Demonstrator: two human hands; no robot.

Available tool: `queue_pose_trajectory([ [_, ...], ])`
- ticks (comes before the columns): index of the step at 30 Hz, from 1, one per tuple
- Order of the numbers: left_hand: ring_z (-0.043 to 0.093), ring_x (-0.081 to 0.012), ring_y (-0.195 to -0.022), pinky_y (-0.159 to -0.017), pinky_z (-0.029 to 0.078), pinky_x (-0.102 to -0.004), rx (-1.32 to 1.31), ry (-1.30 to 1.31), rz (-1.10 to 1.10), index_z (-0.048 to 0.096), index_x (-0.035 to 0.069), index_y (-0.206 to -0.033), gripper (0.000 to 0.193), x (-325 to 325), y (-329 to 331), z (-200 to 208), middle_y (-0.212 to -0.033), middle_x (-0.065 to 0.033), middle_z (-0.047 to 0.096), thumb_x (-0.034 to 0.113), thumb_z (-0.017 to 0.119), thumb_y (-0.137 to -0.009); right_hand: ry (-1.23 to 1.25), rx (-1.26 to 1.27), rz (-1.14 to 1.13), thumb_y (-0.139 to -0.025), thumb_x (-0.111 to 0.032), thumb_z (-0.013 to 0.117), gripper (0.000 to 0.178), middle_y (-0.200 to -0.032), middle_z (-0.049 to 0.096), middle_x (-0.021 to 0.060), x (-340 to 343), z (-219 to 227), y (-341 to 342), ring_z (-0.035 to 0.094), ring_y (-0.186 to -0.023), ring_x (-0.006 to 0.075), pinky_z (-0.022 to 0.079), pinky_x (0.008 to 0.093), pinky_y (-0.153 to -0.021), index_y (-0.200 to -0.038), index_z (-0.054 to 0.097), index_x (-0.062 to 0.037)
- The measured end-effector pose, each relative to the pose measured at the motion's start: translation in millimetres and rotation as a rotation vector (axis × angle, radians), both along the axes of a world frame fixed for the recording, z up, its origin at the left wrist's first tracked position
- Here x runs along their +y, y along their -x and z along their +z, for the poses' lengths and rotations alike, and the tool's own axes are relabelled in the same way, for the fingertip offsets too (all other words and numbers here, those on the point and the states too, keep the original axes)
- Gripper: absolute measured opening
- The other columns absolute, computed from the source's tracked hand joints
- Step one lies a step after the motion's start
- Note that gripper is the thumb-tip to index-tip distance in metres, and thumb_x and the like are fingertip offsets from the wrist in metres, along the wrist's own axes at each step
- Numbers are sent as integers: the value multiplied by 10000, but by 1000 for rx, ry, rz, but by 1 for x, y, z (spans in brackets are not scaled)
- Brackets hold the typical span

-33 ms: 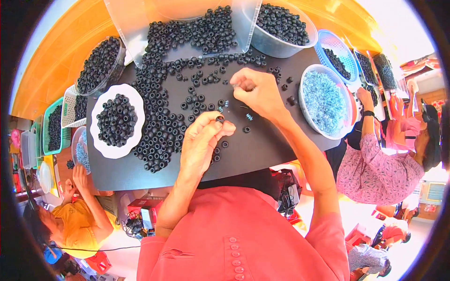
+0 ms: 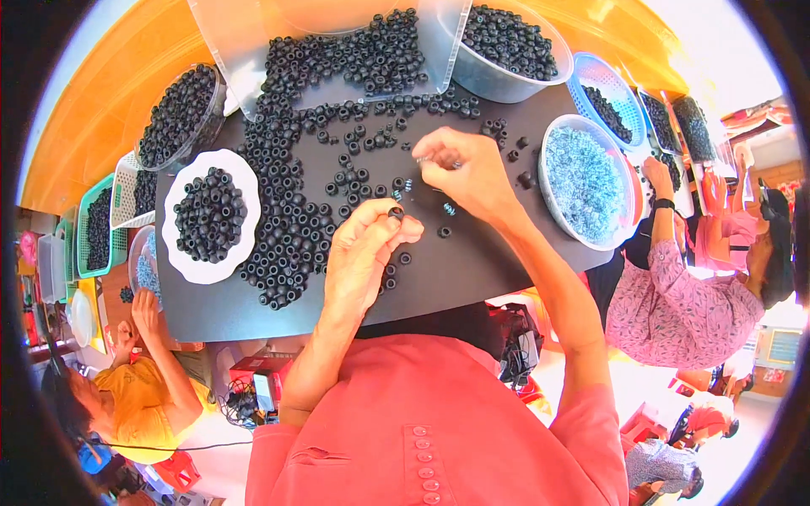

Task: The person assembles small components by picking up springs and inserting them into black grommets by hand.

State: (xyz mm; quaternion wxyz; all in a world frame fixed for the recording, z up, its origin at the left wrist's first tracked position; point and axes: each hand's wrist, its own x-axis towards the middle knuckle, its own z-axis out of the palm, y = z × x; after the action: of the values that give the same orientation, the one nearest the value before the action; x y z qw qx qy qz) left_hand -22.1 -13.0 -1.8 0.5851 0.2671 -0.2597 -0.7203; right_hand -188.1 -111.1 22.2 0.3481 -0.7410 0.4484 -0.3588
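My left hand [image 2: 364, 257] is closed in a pinch round a small black ring-shaped plastic part [image 2: 396, 213], its hole facing up. To the right and slightly farther off, my right hand [image 2: 468, 175] is also closed, fingertips together. A small metal coil spring [image 2: 421, 159] shows at those fingertips, and another shiny bit, perhaps a second spring, shows among the curled fingers. Between the hands, loose springs [image 2: 449, 209] lie on the dark table [image 2: 253, 323]. Loose black parts [image 2: 285, 240] spread in a heap left of my left hand and beyond both hands.
A white scalloped plate [image 2: 180, 253] of black parts sits at left. At the back, a clear bin [image 2: 221, 52] lies tipped with parts spilling out, beside a clear tub [image 2: 506, 87]. A white bowl [image 2: 553, 198] of springs stands at right. Co-workers [image 2: 688, 304] sit on both sides.
The fingers of my right hand have shifted slightly, and a shiny bit now shows among them. My left hand stays in place.
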Motion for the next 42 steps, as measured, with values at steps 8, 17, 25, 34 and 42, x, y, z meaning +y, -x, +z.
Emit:
queue_pose_trajectory([
  [8,607,-139,-861,-823,483,-279,-126,10,58,572,-21,-1071,185,3,8,6,-908,-72,638,44,489,-919,18,-233,176,-791,7,599,151,-827,627,72,52,16,-7,615,-672,137,490,258,-617,-918,674,-23],
  [17,547,-49,-788,-744,435,-194,-435,37,93,588,-9,-1050,174,6,7,13,-837,-9,611,20,509,-898,134,-218,73,-788,15,615,182,-845,613,89,65,5,-13,617,-737,173,492,275,-648,-951,675,-41],
  [25,584,-105,-837,-790,464,-257,-55,8,80,587,-6,-1022,154,2,5,8,-891,-50,630,49,501,-906,126,-142,-1,-778,-2,626,158,-833,632,84,56,6,-14,604,-688,144,474,265,-611,-924,680,-34],
  [34,605,-153,-867,-841,475,-305,-33,8,53,569,4,-1007,135,2,2,4,-908,-93,637,72,491,-920,457,241,95,-724,-23,628,186,-797,602,110,-30,-24,-11,590,-615,228,481,328,-579,-909,627,-26],
  [42,602,-177,-891,-856,463,-315,-32,-20,61,566,5,-1019,145,4,1,8,-885,-101,643,76,506,-908,-108,-107,-15,-774,30,587,114,-777,609,8,-5,-2,-16,591,-677,90,476,234,-601,-868,621,-25],
])
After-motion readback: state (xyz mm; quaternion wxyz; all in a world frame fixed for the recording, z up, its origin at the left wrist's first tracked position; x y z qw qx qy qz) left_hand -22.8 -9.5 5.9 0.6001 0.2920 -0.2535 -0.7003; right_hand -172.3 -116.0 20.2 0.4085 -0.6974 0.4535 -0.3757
